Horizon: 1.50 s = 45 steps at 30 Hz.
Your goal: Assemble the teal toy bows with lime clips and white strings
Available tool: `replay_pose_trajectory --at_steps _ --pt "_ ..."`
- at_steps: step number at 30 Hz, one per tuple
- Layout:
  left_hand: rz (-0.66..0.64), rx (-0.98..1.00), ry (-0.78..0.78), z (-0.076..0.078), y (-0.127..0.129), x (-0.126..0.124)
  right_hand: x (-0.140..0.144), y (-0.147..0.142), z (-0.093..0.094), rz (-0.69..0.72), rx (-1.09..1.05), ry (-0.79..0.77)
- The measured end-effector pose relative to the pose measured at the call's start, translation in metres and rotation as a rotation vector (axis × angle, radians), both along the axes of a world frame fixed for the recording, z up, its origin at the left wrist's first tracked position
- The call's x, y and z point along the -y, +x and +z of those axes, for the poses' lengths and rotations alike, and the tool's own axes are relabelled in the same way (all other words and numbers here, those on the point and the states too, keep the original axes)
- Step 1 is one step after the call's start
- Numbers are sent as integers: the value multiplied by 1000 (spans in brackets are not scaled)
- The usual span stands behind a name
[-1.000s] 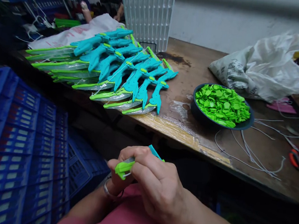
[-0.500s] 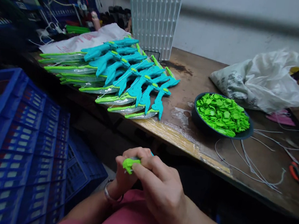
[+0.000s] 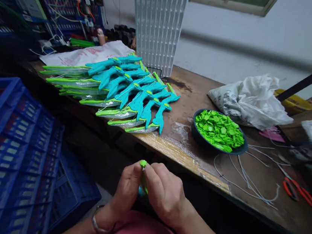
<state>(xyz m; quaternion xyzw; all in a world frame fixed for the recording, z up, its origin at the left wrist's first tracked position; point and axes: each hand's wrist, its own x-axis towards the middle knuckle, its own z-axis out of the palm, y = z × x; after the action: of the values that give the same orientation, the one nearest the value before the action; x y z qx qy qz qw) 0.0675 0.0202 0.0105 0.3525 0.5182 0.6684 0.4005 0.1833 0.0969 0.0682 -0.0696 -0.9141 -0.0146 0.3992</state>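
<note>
Close in front of my body, my left hand (image 3: 126, 189) and my right hand (image 3: 167, 195) are both closed round a green-and-turquoise plastic toy part (image 3: 143, 163). Its bright green tip pokes up between the thumbs and fingers. Lower down, a bit of turquoise shows between the palms; the rest is hidden. Beyond the hands, several turquoise toy bows (image 3: 138, 105) with green limbs and strings lie overlapping on the table. To their right, a dark round bowl (image 3: 238, 150) holds a heap of small green plastic pieces (image 3: 219, 130).
The wooden table (image 3: 172, 155) has a taped front edge. Loose white cords (image 3: 248, 177) and red-handled pliers (image 3: 300, 190) lie at the right, with a white sack (image 3: 253, 100) behind. Blue crates (image 3: 12, 152) stand at the left. A ribbed translucent panel (image 3: 157, 29) leans against the wall.
The view has tilted up and shifted a little right. My hands have turned the part so its green tip points up instead of sideways, and the left hand now shows more.
</note>
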Motion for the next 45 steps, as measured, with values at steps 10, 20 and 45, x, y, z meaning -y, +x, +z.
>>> replay_pose_trajectory --at_steps 10,20,45 --pt "138 -410 41 7 -2 9 -17 -14 -5 -16 -65 -9" --pt "25 -102 -30 16 -8 10 -28 -8 24 -3 -183 -135" --pt "243 -25 25 3 -30 54 -9 -65 -40 639 -69 -1654"
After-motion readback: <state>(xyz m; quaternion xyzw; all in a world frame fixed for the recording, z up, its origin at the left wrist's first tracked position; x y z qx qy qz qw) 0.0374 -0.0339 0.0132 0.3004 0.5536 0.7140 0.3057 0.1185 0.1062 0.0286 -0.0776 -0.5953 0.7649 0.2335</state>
